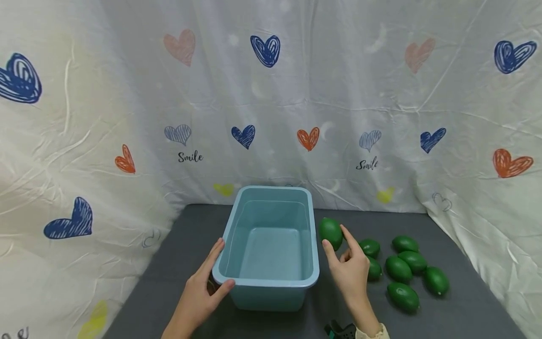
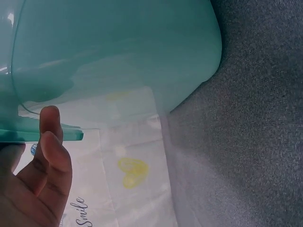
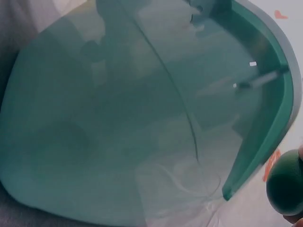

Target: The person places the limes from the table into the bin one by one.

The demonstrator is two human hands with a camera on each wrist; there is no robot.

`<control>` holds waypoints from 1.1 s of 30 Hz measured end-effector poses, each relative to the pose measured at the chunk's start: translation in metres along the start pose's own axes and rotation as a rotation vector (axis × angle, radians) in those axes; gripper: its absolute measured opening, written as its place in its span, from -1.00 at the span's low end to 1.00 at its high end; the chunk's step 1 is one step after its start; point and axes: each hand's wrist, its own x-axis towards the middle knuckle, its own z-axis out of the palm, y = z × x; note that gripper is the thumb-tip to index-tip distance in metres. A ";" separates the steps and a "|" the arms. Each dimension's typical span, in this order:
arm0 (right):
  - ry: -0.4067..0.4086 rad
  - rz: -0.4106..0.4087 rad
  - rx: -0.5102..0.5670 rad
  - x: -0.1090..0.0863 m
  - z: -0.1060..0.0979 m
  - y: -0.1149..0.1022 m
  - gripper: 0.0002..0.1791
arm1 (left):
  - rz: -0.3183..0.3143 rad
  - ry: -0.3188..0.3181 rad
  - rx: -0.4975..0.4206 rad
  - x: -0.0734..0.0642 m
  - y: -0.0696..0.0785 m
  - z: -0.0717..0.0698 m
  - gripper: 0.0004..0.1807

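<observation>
A light blue-green plastic bin (image 1: 275,283) stands upright with nothing inside. At its near left corner my left hand (image 1: 195,295) rests on the rim from outside, thumb along the front and fingers along the left side. In the left wrist view these fingers (image 2: 51,124) lie against the rim. Just off the bin's right side, my right hand (image 1: 350,269) pinches a smooth oval green fruit (image 1: 330,232) between thumb and fingertips. The right wrist view catches this fruit (image 3: 285,183) at its edge, outside the bin wall.
Several similar green fruits (image 1: 398,269) lie in a loose group on the dark grey tabletop (image 1: 169,282), right of my right hand. A white curtain (image 1: 275,89) printed with hearts hangs behind and along both sides. A black strap-like item (image 1: 342,330) shows beside the right wrist.
</observation>
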 end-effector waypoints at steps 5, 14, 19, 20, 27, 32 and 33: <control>-0.030 -0.027 0.039 0.000 0.002 -0.002 -0.33 | -0.012 -0.015 -0.057 0.001 -0.001 0.003 -0.09; -0.131 0.004 0.072 0.003 0.004 -0.012 -0.33 | -0.005 -0.015 -0.051 0.000 -0.001 0.003 -0.09; -0.199 0.058 0.091 0.008 0.007 -0.018 -0.32 | 0.010 -0.002 -0.019 0.001 -0.001 0.002 -0.08; -0.209 0.064 0.093 0.008 0.008 -0.020 -0.31 | 0.012 0.000 -0.015 0.001 -0.002 0.001 -0.08; -0.282 0.087 0.096 0.011 0.013 -0.027 -0.31 | 0.007 -0.001 -0.018 0.001 -0.002 0.000 -0.09; -0.288 0.074 0.089 0.011 0.014 -0.029 -0.31 | -0.002 -0.012 -0.026 0.001 -0.001 0.000 -0.09; -0.286 0.073 0.087 0.011 0.014 -0.029 -0.31 | -0.001 -0.013 -0.023 0.001 -0.001 0.001 -0.09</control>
